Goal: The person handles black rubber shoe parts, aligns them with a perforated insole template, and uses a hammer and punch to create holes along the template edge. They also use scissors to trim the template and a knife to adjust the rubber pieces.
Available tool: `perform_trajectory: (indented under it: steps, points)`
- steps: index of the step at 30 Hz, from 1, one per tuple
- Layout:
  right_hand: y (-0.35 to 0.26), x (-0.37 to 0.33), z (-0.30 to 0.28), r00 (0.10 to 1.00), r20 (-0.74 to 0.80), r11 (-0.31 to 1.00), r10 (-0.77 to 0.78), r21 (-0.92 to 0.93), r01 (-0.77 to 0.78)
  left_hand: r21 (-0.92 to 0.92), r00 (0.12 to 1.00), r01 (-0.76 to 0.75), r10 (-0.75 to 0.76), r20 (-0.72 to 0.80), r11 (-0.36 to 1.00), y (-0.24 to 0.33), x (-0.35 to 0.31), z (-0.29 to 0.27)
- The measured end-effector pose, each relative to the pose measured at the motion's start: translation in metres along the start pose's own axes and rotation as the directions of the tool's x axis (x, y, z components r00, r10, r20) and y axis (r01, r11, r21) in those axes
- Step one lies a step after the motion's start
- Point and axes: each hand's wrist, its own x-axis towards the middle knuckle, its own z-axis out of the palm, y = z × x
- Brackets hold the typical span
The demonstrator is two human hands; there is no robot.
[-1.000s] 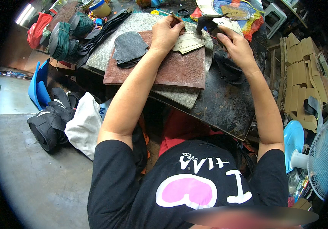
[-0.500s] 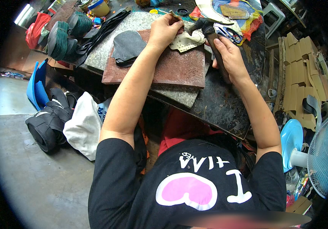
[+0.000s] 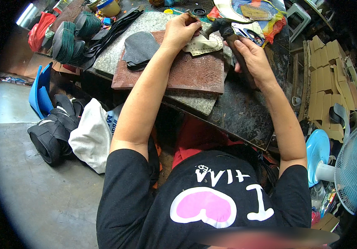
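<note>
A hammer (image 3: 240,57) with a dark handle is gripped in my right hand (image 3: 254,63), its head tilted close to the fingertips of my left hand (image 3: 181,31). My left fingers are pinched on a small brownish piece (image 3: 191,18); its kind and lower end cannot be made out. Just beneath lies a flat cream piece (image 3: 205,45) with dotted small holes, partly covered by that hand. It rests on a reddish-brown board (image 3: 186,74). A stack of dark textured cut pieces (image 3: 140,46) sits on the board, left of my left forearm.
The board lies on a speckled stone slab (image 3: 105,58) over a dark worktable (image 3: 249,120). Green cord spools (image 3: 64,41) and black strips (image 3: 112,33) are at left. Blue-handled scissors (image 3: 253,37) lie beyond my right hand. A fan (image 3: 350,170) stands at lower right.
The hammer head has turned slightly and its claw points less to the right. My left hand keeps its pinch in nearly the same spot.
</note>
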Motion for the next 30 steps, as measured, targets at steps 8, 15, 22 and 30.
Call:
perform_trajectory:
  steps: [8, 15, 22, 30]
  points:
    - [-0.018, -0.006, -0.011, 0.957, -0.006, 0.325, -0.29, -0.941, 0.093, -0.347, 0.989, 0.145, -0.142, 0.035, 0.926, 0.006, -0.003, -0.001]
    - [-0.018, -0.008, -0.012, 0.957, -0.025, 0.32, -0.288, -0.945, 0.072, -0.169, 0.997, 0.073, -0.073, 0.005, 0.983, 0.003, -0.002, 0.002]
    - [-0.027, -0.003, -0.021, 0.937, 0.0, 0.331, -0.35, -0.935, 0.124, 0.159, 0.991, -0.123, 0.13, -0.035, 0.98, 0.015, -0.012, 0.005]
    - [-0.114, -0.012, -0.025, 0.741, -0.149, 0.682, -0.655, -0.54, 0.494, 0.402, 0.925, -0.35, 0.38, 0.005, 0.846, 0.032, -0.016, 0.014]
